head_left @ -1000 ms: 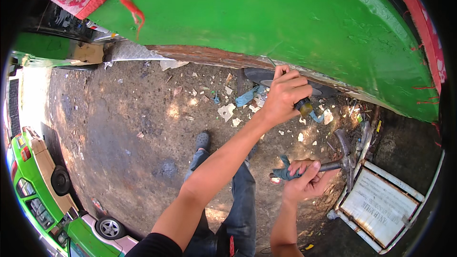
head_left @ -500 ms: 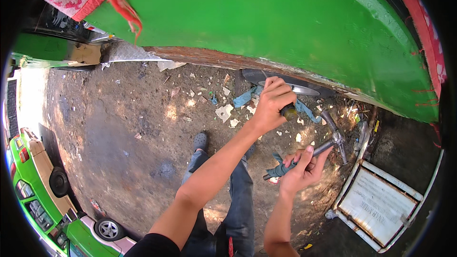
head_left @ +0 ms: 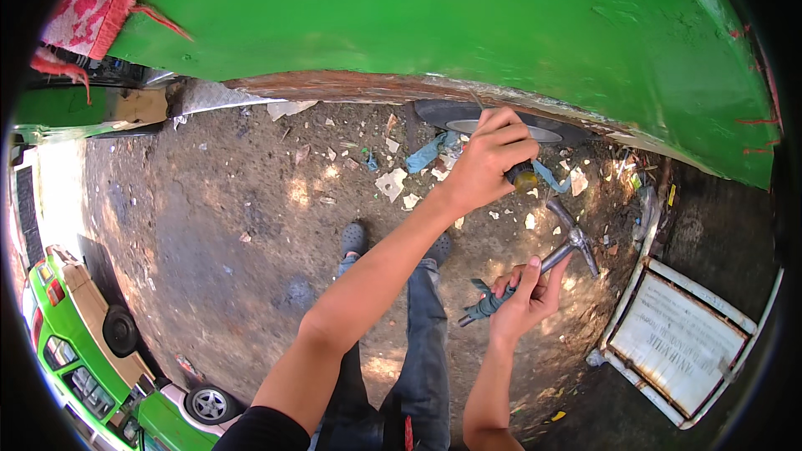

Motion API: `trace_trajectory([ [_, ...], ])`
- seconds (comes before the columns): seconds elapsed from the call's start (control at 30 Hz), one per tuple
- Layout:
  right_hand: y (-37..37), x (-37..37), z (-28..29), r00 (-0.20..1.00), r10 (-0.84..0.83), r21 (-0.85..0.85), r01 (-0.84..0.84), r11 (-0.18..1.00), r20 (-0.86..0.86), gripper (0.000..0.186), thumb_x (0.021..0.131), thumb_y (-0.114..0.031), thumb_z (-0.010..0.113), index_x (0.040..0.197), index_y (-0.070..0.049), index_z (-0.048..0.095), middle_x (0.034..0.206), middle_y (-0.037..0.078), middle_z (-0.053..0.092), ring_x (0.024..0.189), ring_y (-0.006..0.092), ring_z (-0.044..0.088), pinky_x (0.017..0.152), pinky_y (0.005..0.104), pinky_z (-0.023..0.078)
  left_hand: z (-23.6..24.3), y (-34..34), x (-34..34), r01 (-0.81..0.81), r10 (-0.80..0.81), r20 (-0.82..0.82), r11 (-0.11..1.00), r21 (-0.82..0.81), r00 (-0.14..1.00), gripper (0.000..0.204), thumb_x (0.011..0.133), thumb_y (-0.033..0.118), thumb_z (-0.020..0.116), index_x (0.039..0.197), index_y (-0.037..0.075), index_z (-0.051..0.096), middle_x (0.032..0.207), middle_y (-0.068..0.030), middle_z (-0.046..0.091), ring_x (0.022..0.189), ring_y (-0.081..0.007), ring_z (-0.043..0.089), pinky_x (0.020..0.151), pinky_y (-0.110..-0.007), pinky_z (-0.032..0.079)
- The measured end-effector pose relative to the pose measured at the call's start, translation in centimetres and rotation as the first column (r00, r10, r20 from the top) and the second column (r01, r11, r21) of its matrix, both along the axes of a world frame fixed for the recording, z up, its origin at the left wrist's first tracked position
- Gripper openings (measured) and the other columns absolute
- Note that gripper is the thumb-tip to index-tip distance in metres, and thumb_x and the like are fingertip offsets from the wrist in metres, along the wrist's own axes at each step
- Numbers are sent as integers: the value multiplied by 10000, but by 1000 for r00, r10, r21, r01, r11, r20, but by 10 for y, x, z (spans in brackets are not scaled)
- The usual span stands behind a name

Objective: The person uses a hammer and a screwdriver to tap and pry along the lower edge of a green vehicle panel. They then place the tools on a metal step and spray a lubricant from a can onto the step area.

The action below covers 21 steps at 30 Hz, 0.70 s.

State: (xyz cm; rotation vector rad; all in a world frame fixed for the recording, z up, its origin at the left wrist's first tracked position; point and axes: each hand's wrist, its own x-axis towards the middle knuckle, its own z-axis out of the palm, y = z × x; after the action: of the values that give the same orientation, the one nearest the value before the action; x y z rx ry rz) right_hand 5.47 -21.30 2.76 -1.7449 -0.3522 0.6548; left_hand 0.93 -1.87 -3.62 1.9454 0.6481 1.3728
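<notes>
Just below the lower edge of the green panel (head_left: 418, 17), the head view shows the left hand (head_left: 493, 163) with its fingers clenched round a screwdriver-like tool (head_left: 522, 178). Its dark and yellow handle end sticks out past the palm on the right, and its thin shaft rises from the top of the fist toward the panel's brown, rough strip (head_left: 334, 85). Whether the tip touches the strip, I cannot tell. Gripping the handle this way presumably lets the hand aim the shaft upward from underneath.

Lower and to the right, over the ground (head_left: 209, 284), the right hand (head_left: 526, 309) grasps a hammer (head_left: 556, 257), fingers and thumb wrapped about its handle. The metal head points up and to the right, well apart from the panel. A grey-green cloth wrap (head_left: 483, 307) covers the handle's lower end, likely for a softer, less slippery hold; gripping there leaves the head free. Keeping the two tools apart seems to give each hand room.

Underneath the panel's edge sits a dark tyre (head_left: 432, 114). Pale flakes (head_left: 389, 184) and a blue cloth (head_left: 424, 154) lie on the ground near it, and a white-framed sign (head_left: 678, 342) rests toward the ground's right edge.
</notes>
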Motion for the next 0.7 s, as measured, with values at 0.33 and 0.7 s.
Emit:
trace_trajectory([
  [0.33,17,52,5,975,218,18,-219,976,29,585,1031,-84,557,1566,-20,330,669,13,501,547,74,448,445,272,410,15,10,14,-247,263,106,959,-142,959,188,572,-33,667,695,58,558,707,-33,576,749,-246,550,724,-353,411],
  [0.7,109,77,78,427,606,-57,-786,616,671,506,961,-13,640,1454,-25,527,706,29,622,548,60,482,498,235,389,17,33,-6,-199,333,226,863,-465,915,135,718,-114,652,775,4,617,710,34,603,695,-62,528,633,-238,420],
])
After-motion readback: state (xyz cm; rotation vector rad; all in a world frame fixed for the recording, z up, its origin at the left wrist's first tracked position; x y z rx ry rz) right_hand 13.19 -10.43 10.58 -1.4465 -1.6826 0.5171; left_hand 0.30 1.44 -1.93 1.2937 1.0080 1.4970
